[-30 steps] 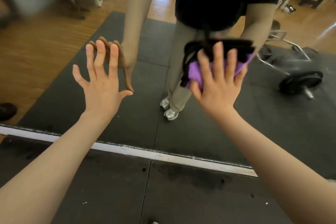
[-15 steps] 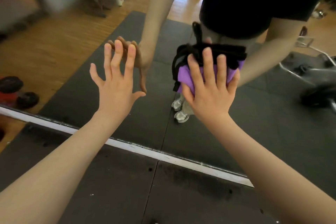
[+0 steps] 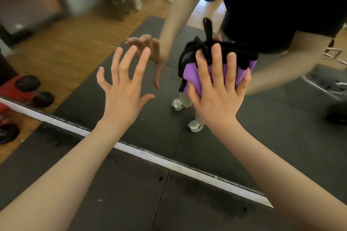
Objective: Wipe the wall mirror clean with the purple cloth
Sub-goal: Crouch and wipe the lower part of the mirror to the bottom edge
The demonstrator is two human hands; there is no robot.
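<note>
One purple cloth (image 3: 195, 77), bunched soft and light by the look of it, is lying pressed flat against the wall mirror (image 3: 216, 146), right of centre. Being limp, it is likely handling best under a broad palm rather than a pinch. Covering it is the right hand (image 3: 217, 92), fingers spread and pinning it to the glass. Left of it, the left hand (image 3: 124, 88) is hovering wide open and empty, near the glass; contact cannot be judged. Both forearms are reaching forward.
</note>
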